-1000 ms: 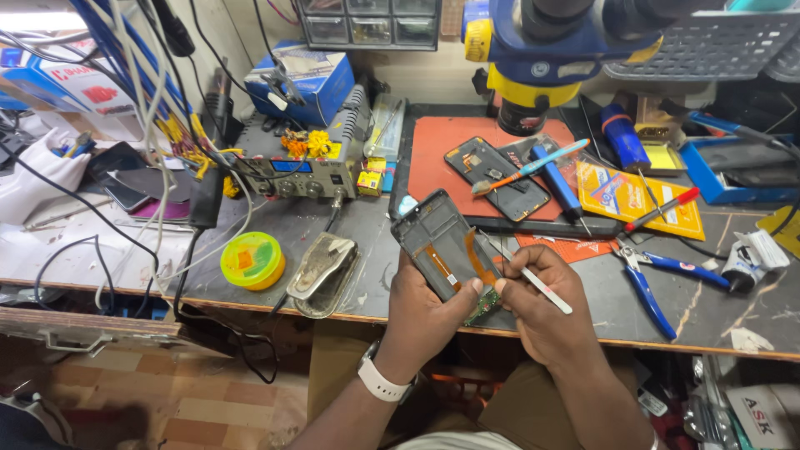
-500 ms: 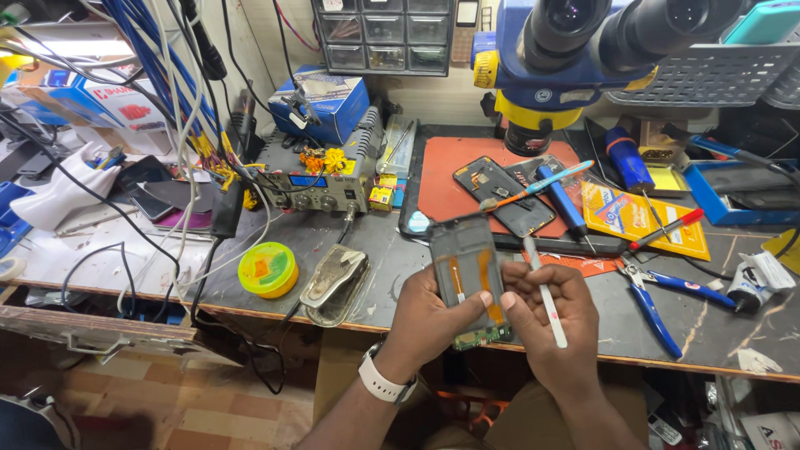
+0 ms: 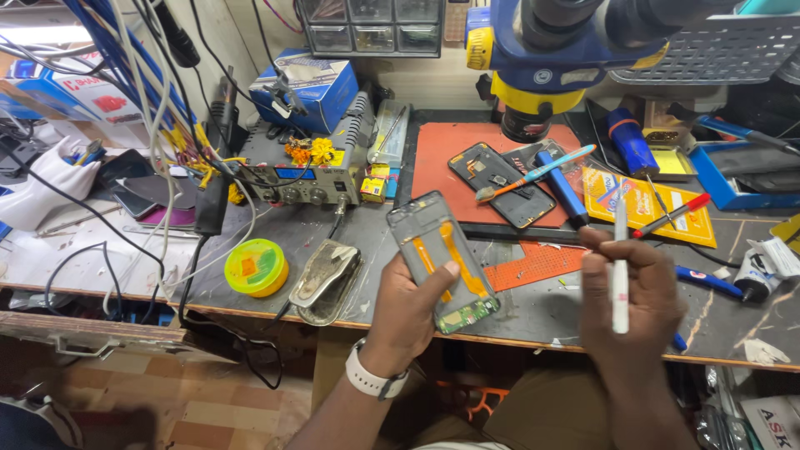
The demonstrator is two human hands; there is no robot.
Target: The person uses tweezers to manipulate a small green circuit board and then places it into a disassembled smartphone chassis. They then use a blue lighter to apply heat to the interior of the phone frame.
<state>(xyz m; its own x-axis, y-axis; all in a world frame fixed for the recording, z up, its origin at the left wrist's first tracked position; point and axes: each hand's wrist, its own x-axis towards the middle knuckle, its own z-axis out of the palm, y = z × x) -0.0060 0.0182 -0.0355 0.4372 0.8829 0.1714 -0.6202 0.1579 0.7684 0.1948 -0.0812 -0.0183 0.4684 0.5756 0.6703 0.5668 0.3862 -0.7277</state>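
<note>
From my feed I see both forearms bare, no sleeves or gloves, a white band with a dark buckle on the wrist of the left hand (image 3: 412,312), the right hand (image 3: 625,312) unadorned, olive-brown trousers below.

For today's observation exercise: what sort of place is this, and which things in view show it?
Most likely a phone repair bench. The left hand holds an opened grey phone frame with orange flex cables, a blue and yellow microscope hangs over a red work mat, and a grey soldering station stands beside it.

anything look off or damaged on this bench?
The phone in the left hand is open, its back off, with orange flex cables and a green board exposed. A second opened phone lies on the red mat. Nothing spilled.
</note>
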